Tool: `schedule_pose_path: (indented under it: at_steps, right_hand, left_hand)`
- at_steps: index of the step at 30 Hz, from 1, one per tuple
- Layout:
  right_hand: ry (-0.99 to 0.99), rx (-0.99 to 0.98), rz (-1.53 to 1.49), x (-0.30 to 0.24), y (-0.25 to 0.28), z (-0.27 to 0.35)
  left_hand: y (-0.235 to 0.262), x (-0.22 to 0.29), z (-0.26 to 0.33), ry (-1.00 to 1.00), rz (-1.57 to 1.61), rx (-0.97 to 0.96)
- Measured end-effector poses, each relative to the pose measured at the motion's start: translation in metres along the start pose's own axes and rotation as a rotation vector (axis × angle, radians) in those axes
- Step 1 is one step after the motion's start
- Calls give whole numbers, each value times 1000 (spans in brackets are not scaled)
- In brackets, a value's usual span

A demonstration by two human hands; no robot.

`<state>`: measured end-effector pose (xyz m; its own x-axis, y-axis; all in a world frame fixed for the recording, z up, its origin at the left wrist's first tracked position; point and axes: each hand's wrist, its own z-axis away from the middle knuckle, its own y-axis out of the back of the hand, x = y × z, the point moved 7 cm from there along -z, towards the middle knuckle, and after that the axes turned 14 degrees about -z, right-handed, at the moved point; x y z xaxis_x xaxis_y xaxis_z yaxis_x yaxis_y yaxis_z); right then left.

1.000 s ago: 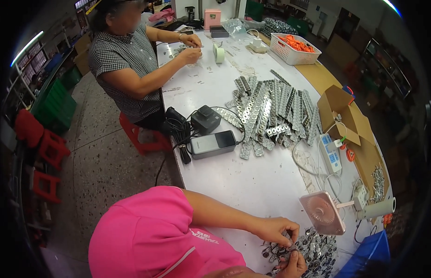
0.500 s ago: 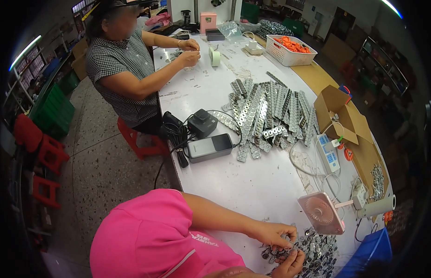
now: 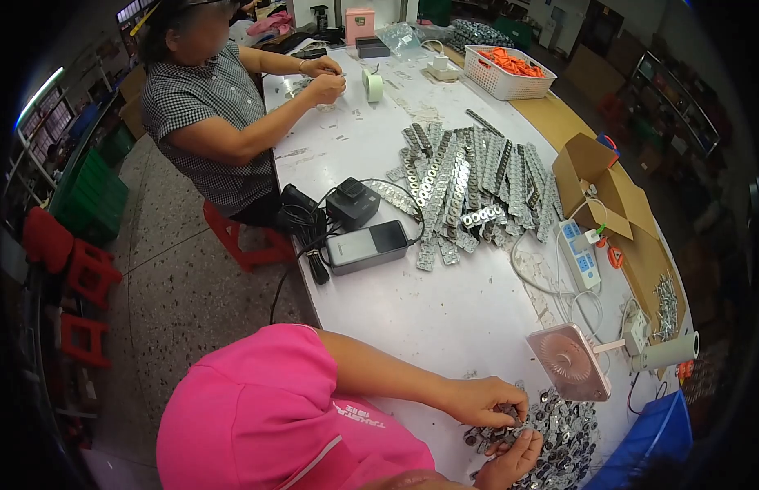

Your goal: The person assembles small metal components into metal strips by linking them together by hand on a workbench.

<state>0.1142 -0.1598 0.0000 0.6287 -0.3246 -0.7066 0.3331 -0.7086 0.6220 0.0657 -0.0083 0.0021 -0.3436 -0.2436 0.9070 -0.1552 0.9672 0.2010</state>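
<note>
My left hand (image 3: 495, 402) reaches in from the pink sleeve at the lower left, its fingers closed around small grey metal pieces. Just below it, my right hand (image 3: 514, 462) has thumb and fingers pinched together at the same small pieces. The fingertips of both hands nearly meet, and exactly what each one grips is partly hidden. Under and beside them spreads a pile of small metal-and-black parts (image 3: 559, 433) on the white table (image 3: 396, 318).
Metal strips (image 3: 469, 188) lie heaped mid-table. A pink fan (image 3: 569, 361), power strip (image 3: 579, 255), cardboard box (image 3: 596, 184) and blue bin (image 3: 653, 441) stand right. A black-and-grey device (image 3: 369, 247) sits at the left edge. Across the table, a co-worker's hands (image 3: 324, 77) handle something small.
Both my hands have shifted slightly to the right, still close together over the parts. The whole view has moved a little. The co-worker's hands remain near each other.
</note>
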Motion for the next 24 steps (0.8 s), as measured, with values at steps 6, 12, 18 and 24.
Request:
schedule_pose_path:
  at_steps: [6, 12, 18, 24]
  right_hand:
    - [-563, 154, -541, 17, -6, 2]
    - [-517, 121, -519, 14, -4, -4]
    - [-484, 254, -773, 20, -10, -1]
    - [-318, 94, -362, 0, 3, 0]
  left_hand:
    - [1, 6, 2, -206, -165, 102]
    - [0, 9, 0, -210, -213, 49]
    - [0, 14, 2, -256, -203, 69]
    - [-1, 23, 6, -284, -188, 100]
